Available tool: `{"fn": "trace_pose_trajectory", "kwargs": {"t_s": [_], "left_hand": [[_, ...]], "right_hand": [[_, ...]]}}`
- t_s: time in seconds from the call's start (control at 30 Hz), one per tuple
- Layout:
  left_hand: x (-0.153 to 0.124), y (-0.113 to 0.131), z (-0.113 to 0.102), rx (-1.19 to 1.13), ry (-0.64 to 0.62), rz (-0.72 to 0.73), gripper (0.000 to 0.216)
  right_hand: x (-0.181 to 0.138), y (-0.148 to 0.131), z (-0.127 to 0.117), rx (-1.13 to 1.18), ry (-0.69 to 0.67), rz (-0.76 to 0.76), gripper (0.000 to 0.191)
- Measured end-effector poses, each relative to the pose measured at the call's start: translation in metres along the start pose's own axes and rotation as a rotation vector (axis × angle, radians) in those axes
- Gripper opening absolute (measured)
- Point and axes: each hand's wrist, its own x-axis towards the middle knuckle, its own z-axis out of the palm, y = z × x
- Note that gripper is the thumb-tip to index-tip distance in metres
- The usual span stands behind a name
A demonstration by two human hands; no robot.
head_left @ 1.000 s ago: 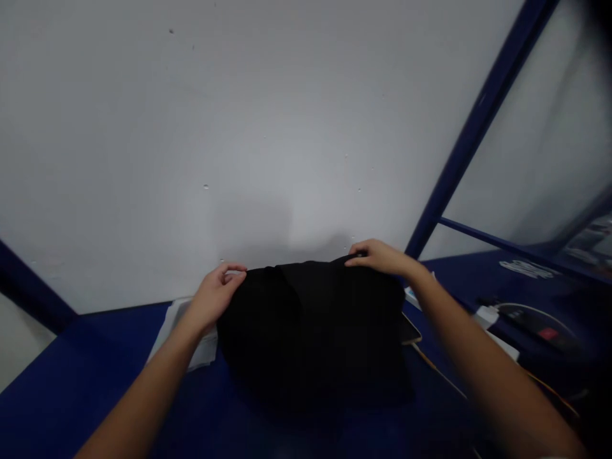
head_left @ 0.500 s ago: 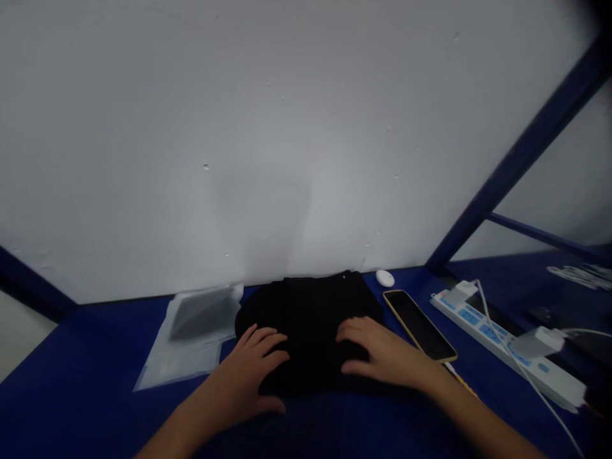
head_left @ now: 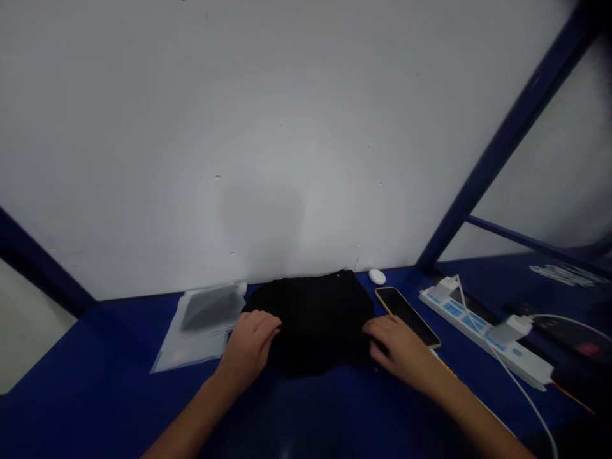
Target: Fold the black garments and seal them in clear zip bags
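A folded black garment (head_left: 315, 319) lies on the blue table (head_left: 95, 389) close to the white wall. My left hand (head_left: 248, 347) rests at its left edge, fingers curled onto the cloth. At the garment's right edge, my right hand (head_left: 399, 347) has its fingers bent down against the fabric. Both hands flank the bundle and touch it. I cannot make out whether either hand grips the cloth or only presses it.
A clear plastic bag (head_left: 203, 325) lies left of the garment. A phone in a yellow case (head_left: 406, 315) and a small white object (head_left: 377, 276) sit to its right. Farther right runs a white power strip (head_left: 482, 331) with plugs and cables. A blue frame post (head_left: 497, 146) rises behind.
Both hands slid outward from the top of the garment to its left and right edges. A second ago they held the cloth up by its top edge; it now lies flat.
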Motion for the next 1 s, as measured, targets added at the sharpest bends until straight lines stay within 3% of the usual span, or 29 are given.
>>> {"fn": "trace_pose_trajectory", "kwargs": {"t_s": [0.17, 0.3, 0.4, 0.47, 0.53, 0.67, 0.8, 0.9, 1.0], "left_hand": [[0.041, 0.008, -0.013, -0.021, 0.225, 0.017, 0.02], [0.079, 0.029, -0.064, -0.071, 0.277, -0.12, 0.02], [0.097, 0.039, -0.104, -0.098, 0.204, -0.282, 0.023], [0.104, 0.032, -0.114, -0.088, 0.113, -0.358, 0.027], [0.106, 0.013, -0.105, -0.067, 0.012, -0.397, 0.027], [0.103, -0.036, -0.049, 0.095, -0.096, -0.419, 0.022], [0.091, -0.051, 0.008, 0.314, -0.018, -0.331, 0.025], [0.081, -0.042, 0.035, 0.233, -0.155, -0.218, 0.027], [0.075, -0.04, 0.052, 0.223, -0.332, -0.243, 0.033]], "right_hand": [[0.009, 0.026, -0.032, -0.21, 0.408, 0.188, 0.023], [0.018, 0.015, -0.088, -0.24, 0.73, 0.238, 0.025], [0.03, 0.006, -0.128, -0.142, 0.854, 0.276, 0.024], [0.046, 0.012, -0.139, -0.045, 0.796, 0.319, 0.023], [0.069, 0.027, -0.13, 0.041, 0.629, 0.336, 0.021], [0.118, 0.064, -0.064, 0.012, 0.174, 0.357, 0.017], [0.142, 0.074, 0.006, -0.076, 0.052, 0.398, 0.033], [0.145, 0.069, 0.033, -0.108, -0.019, 0.365, 0.034], [0.144, 0.071, 0.046, -0.133, -0.108, 0.355, 0.03]]}}
